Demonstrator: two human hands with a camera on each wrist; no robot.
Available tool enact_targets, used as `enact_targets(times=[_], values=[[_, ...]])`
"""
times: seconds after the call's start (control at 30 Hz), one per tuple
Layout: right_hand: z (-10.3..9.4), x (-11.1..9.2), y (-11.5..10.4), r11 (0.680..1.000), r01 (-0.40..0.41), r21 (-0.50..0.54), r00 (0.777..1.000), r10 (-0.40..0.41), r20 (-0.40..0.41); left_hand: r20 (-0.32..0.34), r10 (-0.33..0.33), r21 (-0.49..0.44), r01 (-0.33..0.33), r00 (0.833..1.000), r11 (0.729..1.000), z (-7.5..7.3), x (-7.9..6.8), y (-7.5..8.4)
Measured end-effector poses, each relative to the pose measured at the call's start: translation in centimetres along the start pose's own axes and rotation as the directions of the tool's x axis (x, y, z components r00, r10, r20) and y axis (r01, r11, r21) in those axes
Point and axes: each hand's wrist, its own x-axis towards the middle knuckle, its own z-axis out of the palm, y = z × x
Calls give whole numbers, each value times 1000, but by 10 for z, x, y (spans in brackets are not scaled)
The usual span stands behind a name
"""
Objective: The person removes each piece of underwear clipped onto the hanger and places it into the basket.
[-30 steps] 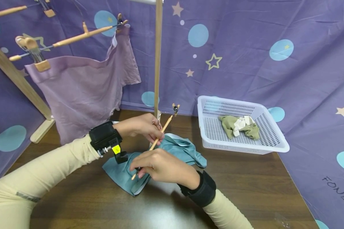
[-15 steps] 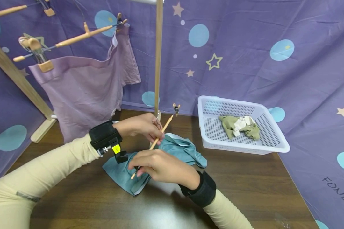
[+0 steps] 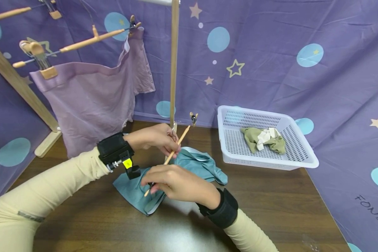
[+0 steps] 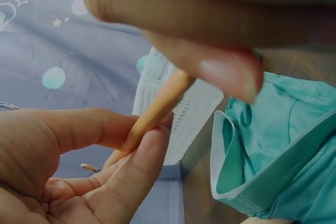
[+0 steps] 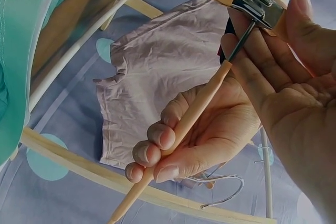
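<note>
A wooden clip hanger (image 3: 184,135) slants between both hands in the head view. My left hand (image 3: 160,139) grips its bar near the middle, with the wire hook (image 5: 231,187) sticking out beside that hand in the right wrist view. At the near end my right hand (image 3: 179,182) pinches a metal clip (image 5: 257,6) with wooden tips, thumb on one side and fingers behind it. The far clip (image 3: 193,119) has nothing in it. Teal shorts (image 3: 196,163) lie on the table under the hands, partly hidden by them; their pale-edged waistband (image 4: 226,166) bulges apart in the left wrist view.
Mauve shorts (image 3: 88,94) hang at the left from another clip hanger (image 3: 91,39), near a wooden post (image 3: 174,63). A white perforated basket (image 3: 264,162) at the back right holds a crumpled olive-and-white cloth (image 3: 255,138). A patterned purple curtain (image 3: 258,80) backs the brown table (image 3: 264,206).
The hanging mauve shorts and their hanger have swayed slightly. Both hands keep almost the same place and hold on the clip hanger.
</note>
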Motion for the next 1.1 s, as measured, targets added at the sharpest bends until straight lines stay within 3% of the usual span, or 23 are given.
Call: enact_targets(times=[0.57, 0.77, 0.87, 0.97, 1.1], values=[[-10, -4, -4, 999, -42, -32, 999, 43, 33, -27, 36, -96, -39, 999, 995, 1, 2, 0], [-18, -7, -3, 998, -31, -60, 999, 30, -11, -20, 83, -119, -85, 996, 989, -1, 5, -1], [-24, -10, -3, 994, -10, -105, 998, 4, -60, -25, 94, -123, -96, 995, 988, 0, 6, -1], [-34, -14, -2, 991, -1, -131, 986, -21, -168, -52, 108, -111, -113, 993, 987, 0, 7, -3], [-47, -23, -1, 988, -73, -133, 931, 20, -365, -88, 144, -114, -153, 986, 982, -2, 7, -8]])
